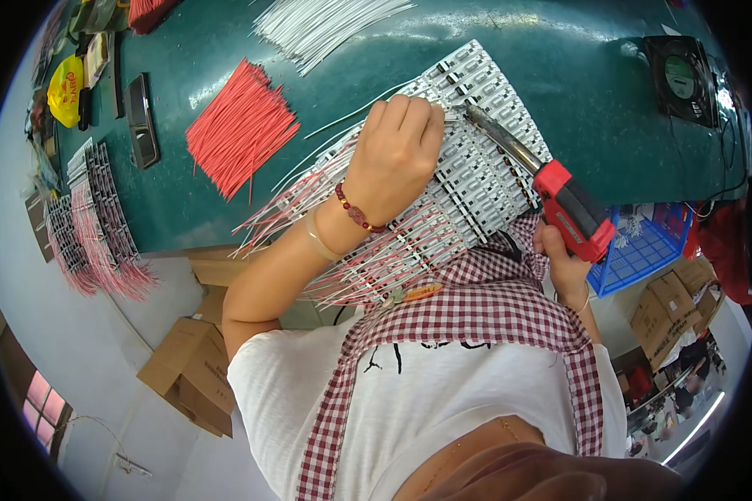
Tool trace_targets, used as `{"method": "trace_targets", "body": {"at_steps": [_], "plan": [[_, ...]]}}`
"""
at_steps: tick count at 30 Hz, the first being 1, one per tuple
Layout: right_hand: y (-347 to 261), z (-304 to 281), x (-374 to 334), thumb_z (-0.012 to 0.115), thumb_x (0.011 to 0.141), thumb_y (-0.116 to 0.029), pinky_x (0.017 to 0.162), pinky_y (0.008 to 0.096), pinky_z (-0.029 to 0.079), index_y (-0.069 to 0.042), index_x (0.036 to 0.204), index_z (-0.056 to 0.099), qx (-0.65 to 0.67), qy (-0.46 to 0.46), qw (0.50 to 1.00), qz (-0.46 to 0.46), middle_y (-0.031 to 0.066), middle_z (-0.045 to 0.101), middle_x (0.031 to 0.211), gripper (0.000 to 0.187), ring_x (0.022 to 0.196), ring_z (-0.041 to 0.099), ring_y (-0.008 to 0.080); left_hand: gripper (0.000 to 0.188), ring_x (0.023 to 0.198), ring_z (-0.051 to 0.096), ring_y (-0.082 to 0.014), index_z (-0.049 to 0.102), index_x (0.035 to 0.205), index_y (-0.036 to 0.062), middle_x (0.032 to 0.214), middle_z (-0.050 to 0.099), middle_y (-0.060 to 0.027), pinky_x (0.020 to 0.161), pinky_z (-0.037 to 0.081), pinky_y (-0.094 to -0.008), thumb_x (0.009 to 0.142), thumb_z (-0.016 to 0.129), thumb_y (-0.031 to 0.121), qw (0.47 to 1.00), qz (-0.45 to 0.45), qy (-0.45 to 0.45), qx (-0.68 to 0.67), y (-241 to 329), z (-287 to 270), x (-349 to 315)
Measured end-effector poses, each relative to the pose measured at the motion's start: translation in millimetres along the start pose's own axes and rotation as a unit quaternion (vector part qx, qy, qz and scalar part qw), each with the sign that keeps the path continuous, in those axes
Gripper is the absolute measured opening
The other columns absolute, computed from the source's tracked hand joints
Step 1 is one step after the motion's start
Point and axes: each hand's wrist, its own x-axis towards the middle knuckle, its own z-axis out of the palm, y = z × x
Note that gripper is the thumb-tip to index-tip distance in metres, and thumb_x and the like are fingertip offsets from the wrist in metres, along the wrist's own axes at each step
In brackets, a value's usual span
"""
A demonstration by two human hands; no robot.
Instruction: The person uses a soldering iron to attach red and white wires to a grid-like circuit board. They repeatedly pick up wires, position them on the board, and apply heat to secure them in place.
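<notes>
Pinched together over the panel, the fingers of my left hand point(397, 150) have their tips turned away from view. What they hold is hidden, though thin white wires run close by. Beneath it lies a grey-white panel point(497, 179) made of rows of small parts, with red and white wires trailing off its left side. My right hand point(564, 263) grips a red and black gun-shaped tool point(572, 209), apparently a soldering gun, by its handle. Its long metal nose reaches to the panel just right of my left fingers; whether the tip touches cannot be made out.
On the green table point(560, 42) lie a bundle of red wires point(242, 125), a bundle of white wires point(326, 29) and a dark phone point(143, 121). Wired panels point(100, 217) hang at the left edge. A black fan point(681, 79) stands right, above a blue basket point(643, 259).
</notes>
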Motion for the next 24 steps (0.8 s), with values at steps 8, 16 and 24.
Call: {"method": "trace_targets", "body": {"at_steps": [8, 16, 24], "plan": [[-0.2, -0.9, -1.2, 0.06, 0.091, -0.02, 0.055, 0.0252, 0.041, 0.004, 0.103, 0.056, -0.012, -0.013, 1.0, -0.014, 0.0074, 0.057, 0.07, 0.027, 0.059, 0.051, 0.012, 0.026, 0.074, 0.048, -0.0224, 0.062, 0.099, -0.0021, 0.079, 0.046, -0.0077, 0.066, 0.04, -0.0329, 0.073, 0.059, 0.002, 1.0, 0.001, -0.007, 0.001, 0.4, 0.6, 1.6], [-4.4, -3.9, -3.7, 0.062, 0.09, -0.026, 0.053, 0.0243, 0.04, 0.004, 0.124, 0.048, 0.026, 0.016, 0.999, -0.012, 0.0082, 0.057, 0.071, 0.048, 0.058, 0.049, 0.0112, 0.027, 0.073, 0.048, -0.0219, 0.063, 0.1, -0.0014, 0.08, 0.049, -0.0069, 0.065, 0.04, -0.0325, 0.073, 0.059, 0.002, 1.0, 0.004, 0.004, 0.001, -0.2, -3.3, 2.7], [-5.4, -3.0, -10.0, 0.061, 0.091, -0.026, 0.054, 0.0249, 0.04, 0.002, 0.091, 0.058, 0.017, 0.004, 1.0, 0.019, 0.0057, 0.057, 0.07, 0.028, 0.058, 0.05, 0.0111, 0.028, 0.071, 0.049, -0.0216, 0.064, 0.101, -0.0019, 0.078, 0.049, -0.0065, 0.064, 0.04, -0.0329, 0.073, 0.059, 0.002, 1.0, 0.004, 0.019, -0.02, 9.8, -0.3, -3.1]]}}
